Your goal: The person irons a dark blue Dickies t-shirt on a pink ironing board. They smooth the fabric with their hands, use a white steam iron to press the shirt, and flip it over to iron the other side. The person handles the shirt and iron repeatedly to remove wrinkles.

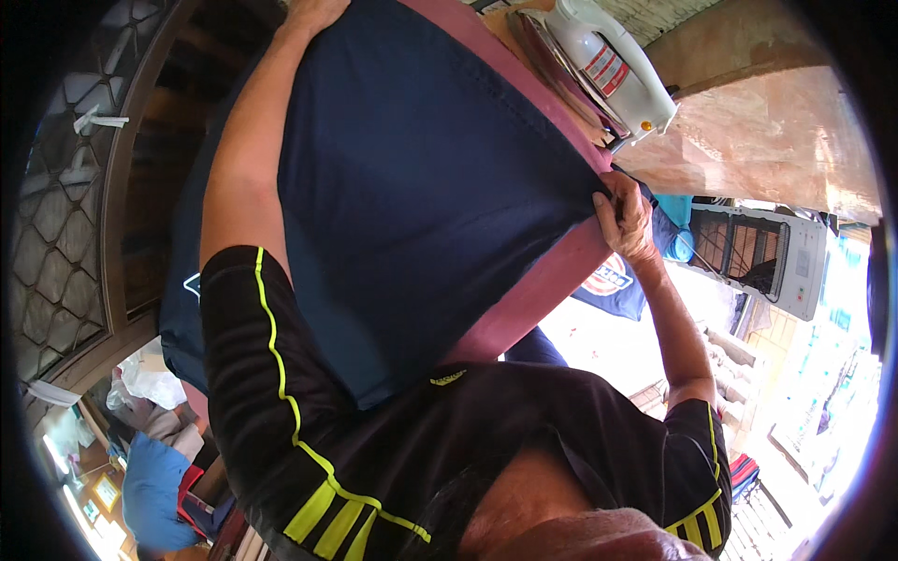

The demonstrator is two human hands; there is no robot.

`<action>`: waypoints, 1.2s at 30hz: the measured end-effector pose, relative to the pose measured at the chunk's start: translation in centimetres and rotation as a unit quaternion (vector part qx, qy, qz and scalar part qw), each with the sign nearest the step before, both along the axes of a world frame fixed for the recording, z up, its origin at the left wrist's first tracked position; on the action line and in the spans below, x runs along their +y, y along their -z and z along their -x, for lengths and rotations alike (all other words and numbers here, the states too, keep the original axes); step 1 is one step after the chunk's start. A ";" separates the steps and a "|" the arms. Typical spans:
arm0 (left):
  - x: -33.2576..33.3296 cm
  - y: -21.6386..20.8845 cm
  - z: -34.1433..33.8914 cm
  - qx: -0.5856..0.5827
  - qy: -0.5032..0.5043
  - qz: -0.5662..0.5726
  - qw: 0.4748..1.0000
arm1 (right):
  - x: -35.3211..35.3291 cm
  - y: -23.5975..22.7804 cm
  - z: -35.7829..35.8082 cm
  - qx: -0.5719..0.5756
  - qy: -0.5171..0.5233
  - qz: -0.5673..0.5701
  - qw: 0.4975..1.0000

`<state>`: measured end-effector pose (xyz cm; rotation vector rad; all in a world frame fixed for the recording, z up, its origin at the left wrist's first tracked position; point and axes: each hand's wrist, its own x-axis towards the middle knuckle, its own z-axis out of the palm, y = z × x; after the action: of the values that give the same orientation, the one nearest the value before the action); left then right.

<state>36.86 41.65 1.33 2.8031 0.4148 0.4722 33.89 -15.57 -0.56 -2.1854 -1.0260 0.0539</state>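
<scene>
**Dark blue cloth [421, 168] spread across a pink bench [528, 304]**

At far left is a window [61, 215] with a diamond-patterned grille. Next, the person's left hand [318, 11] reaches to the cloth's far side; its fingers are cut off from view, so I can't tell whether it grips. The cloth fills the middle, lying over the bench, whose pink surface shows along two sides. Just past the far edge is a white iron [613, 70]. Nearer, the right hand [625, 220] pinches the cloth's right corner between thumb and fingers.
</scene>
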 end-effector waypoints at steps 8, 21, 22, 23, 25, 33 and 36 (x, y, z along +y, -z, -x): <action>-7.4 -3.5 2.4 -0.142 -0.030 -0.072 0.987 | 0.7 -1.2 -0.7 -0.026 -0.056 -0.022 0.998; -41.7 -0.5 25.1 -0.039 0.061 0.055 0.996 | 0.5 -2.1 -3.2 0.067 -0.130 -0.029 0.989; -42.1 0.0 25.6 -0.044 0.040 0.063 0.996 | 0.8 -2.0 -3.5 0.078 -0.137 -0.032 0.987; -42.5 0.3 26.1 -0.050 0.019 0.071 0.996 | 1.1 -1.9 -3.8 0.090 -0.144 -0.035 0.985; -43.0 0.8 26.5 -0.085 -0.003 0.087 0.993 | 1.3 -1.9 -4.1 0.101 -0.158 -0.039 0.981; -45.5 0.6 25.6 -0.076 -0.067 0.081 0.992 | 2.0 -3.3 -6.0 0.084 -0.286 0.030 0.954; -45.9 -0.9 23.5 -0.013 -0.092 0.065 0.994 | 3.3 -6.3 -7.2 0.046 -0.326 0.078 0.941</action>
<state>13.39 -4.20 2.21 2.6425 0.6783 0.5011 41.06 -12.25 5.75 -1.8591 -1.6923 0.5503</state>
